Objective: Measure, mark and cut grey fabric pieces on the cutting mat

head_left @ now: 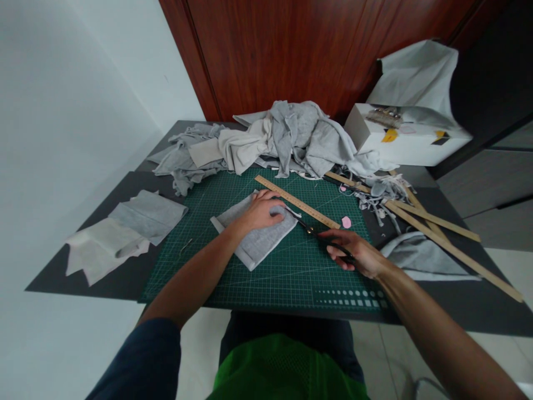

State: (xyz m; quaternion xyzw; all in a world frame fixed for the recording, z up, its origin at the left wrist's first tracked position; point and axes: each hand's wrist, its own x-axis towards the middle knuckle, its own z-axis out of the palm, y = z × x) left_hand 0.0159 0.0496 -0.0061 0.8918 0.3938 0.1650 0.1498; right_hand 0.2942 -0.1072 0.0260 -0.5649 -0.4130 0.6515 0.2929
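Observation:
A folded piece of grey cloth [264, 241] with a pale edge lies on the green cutting mat [266, 289]. My left hand [262, 212] rests on top of it, thumb and fingers apart, pressing the cloth against the mat. In my right hand [353, 253] is a pair of scissors [309, 229] with black handles. Their blades point up and left and meet the cloth at its right edge, close to my left fingertips. Just beyond the cloth, a wooden ruler [297, 201] lies slantwise.
Heaped grey and cream cloth [308, 133] lines the back. Flat cloth pieces [145, 214] lie left. Right are wooden strips [433, 228], fabric scraps [383, 191], a grey cloth [422, 258] and a white box [416, 139]. A pink piece [346, 222] sits beside the ruler.

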